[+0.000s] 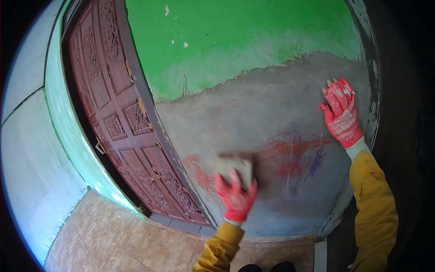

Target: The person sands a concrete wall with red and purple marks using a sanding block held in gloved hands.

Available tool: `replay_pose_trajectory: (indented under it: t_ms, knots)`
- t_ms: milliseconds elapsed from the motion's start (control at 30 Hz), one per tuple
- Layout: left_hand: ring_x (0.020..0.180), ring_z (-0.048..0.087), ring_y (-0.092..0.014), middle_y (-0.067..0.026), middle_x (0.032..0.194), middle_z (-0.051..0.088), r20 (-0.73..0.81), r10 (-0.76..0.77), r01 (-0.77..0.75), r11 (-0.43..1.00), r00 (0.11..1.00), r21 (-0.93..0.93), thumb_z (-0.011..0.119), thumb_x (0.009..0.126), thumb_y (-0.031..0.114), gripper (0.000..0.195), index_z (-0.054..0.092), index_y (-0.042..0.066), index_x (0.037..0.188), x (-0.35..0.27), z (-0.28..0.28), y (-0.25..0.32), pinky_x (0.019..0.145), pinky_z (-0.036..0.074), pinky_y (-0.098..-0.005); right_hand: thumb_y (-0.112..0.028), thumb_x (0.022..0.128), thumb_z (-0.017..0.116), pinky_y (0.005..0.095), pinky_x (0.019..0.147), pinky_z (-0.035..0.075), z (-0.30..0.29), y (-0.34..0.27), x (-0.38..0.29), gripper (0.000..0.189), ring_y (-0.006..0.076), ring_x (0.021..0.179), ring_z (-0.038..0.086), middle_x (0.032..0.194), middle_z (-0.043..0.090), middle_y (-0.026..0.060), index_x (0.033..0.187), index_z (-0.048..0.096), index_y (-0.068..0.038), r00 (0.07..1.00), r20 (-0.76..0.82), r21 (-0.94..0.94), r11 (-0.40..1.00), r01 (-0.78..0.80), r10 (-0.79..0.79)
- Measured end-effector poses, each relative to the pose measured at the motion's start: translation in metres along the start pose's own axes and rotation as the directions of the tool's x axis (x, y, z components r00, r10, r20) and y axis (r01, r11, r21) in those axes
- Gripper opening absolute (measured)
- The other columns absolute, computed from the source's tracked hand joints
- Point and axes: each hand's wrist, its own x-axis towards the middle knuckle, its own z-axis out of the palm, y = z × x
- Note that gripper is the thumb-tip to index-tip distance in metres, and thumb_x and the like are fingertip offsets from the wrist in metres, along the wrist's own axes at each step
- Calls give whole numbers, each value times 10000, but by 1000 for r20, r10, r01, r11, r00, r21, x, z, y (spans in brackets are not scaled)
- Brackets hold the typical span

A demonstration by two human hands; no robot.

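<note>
My left hand (pixel 236 197), in a red work glove dusted with white, grips a pale rectangular block (pixel 239 168). Block and fingers are blurred, and the block's face towards the wall is hidden. It lies against the bare grey lower part of the wall (pixel 231 125), between patches of red scribble (pixel 200 173) and purple scribble (pixel 314 161). Higher up on the right, my right hand (pixel 341 114) rests on the grey surface with nothing in it. Its red glove is caked with pale dust, and bare fingertips show.
A carved brown wooden door (pixel 112 112) with a handle (pixel 100 147) stands left of the wall. Green paint (pixel 238 30) covers the wall's upper part, chipped in places. Tan floor tiles (pixel 163 248) run along its foot. Dark shoes (pixel 283 267) show at the bottom edge.
</note>
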Motion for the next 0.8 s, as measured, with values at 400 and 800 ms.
replay_pose_trajectory:
  t_ms: [400, 800]
  knots:
    - [1314, 353, -504, -328, 1464, 270, 1, -194, 191, 968, 981, 164, 775, 776, 307, 939, 283, 24, 1524, -12, -30, -97, 1102, 330, -548, -5, 770, 712, 494, 1090, 380, 7, 1, -9, 537, 347, 1302, 487, 1377, 542, 86, 1286, 587, -91, 999, -22, -47, 998, -40, 39]
    - [1269, 413, -496, -339, 1390, 362, -190, -110, 150, 966, 976, 211, 796, 763, 326, 882, 371, 48, 1484, 166, -30, -112, 1073, 379, -506, -4, 740, 713, 500, 1141, 315, -22, 37, -51, 614, 387, 1383, 396, 1426, 500, 116, 1328, 549, -68, 987, 161, -3, 1000, -21, 21]
